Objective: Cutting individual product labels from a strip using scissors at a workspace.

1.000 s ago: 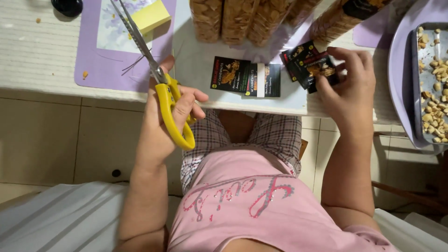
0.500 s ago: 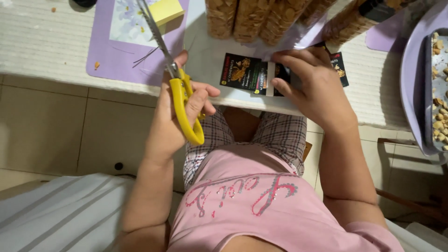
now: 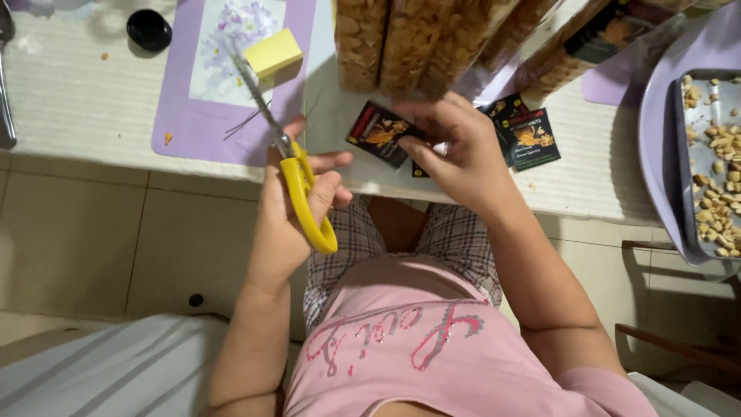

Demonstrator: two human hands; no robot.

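The left hand [image 3: 289, 208] is clenched through the yellow loops of a pair of scissors [image 3: 297, 174], blades pointing up and away from the wrist over the purple mat [image 3: 174, 100] on the bench [image 3: 77, 100]. The blades look nearly closed, though their tips blur against the mat's pale flowered panel. The right hand [image 3: 459, 154] is curled down over the bench edge, fingertips pinching at a small dark label card [image 3: 382, 135] that lies just to the inner side of that hand, between the two hands. Two more cards of the same kind [image 3: 529, 135] lie just beyond the right hand's knuckles, on its outer side.

By its look the card is thin printed paper or light board: very light, flat, easily bent or creased, and glossy enough to slide on the bench. Lying flush, it is probably best lifted by a corner or edge, or drawn to the bench rim and pinched between thumb and forefinger. The scissors are stiff and best held by the loops, as now.

Above both hands stand clear packs of golden snack [image 3: 421, 38]. A yellow block [image 3: 272, 52] sits past the scissor tips, and a tray of nuts [image 3: 714, 162] lies well out from the right hand
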